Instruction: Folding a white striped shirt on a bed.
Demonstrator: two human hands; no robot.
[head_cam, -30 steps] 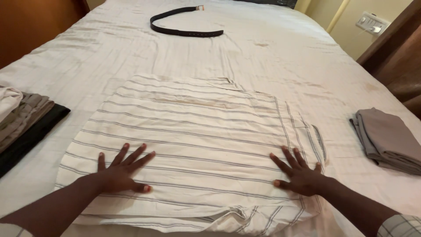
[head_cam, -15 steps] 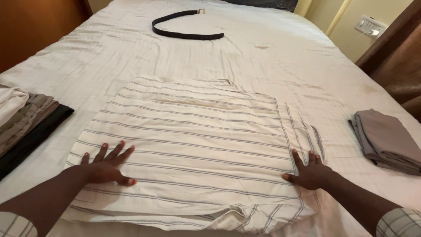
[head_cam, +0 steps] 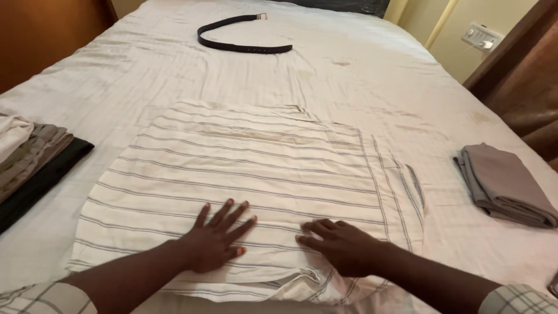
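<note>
Striped shirt (head_cam: pixel 256 174) under both flat hands

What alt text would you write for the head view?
Two hands, left and right, press flat on a striped shirt spread on a white bed. A belt lies beyond, folded clothes at both sides.
</note>
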